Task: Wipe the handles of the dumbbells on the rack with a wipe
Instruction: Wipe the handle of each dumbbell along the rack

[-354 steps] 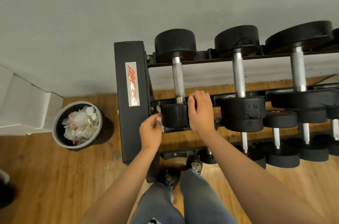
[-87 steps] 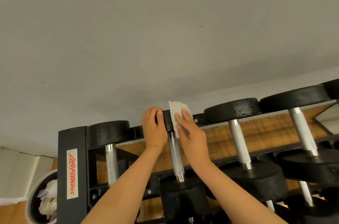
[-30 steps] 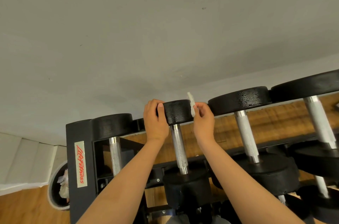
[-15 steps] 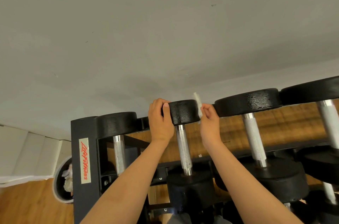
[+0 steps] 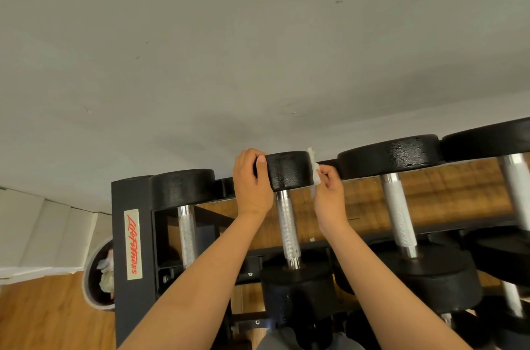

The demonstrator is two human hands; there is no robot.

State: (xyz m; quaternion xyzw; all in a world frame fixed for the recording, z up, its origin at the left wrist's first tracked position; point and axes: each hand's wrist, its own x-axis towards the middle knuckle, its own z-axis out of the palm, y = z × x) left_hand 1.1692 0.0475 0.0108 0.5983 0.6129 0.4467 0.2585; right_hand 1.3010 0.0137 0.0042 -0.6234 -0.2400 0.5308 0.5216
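Right hand (image 5: 329,195) off top of second dumbbell (image 5: 295,278) since few seconds back, now at right side of far head (image 5: 288,170). wipe (image 5: 315,175) pinched between thumb and fingers, against head's right edge, ragged end sticking up. Left hand (image 5: 252,180) curled over head's left side, thumb on front face, gripping. Dumbbell sits second from left end of rack (image 5: 132,235), top tier, far head at back rail. Knurled handle (image 5: 288,223) bare between forearms. Bin (image 5: 97,272) with crumpled wipes on wood floor, beyond rack's left end.
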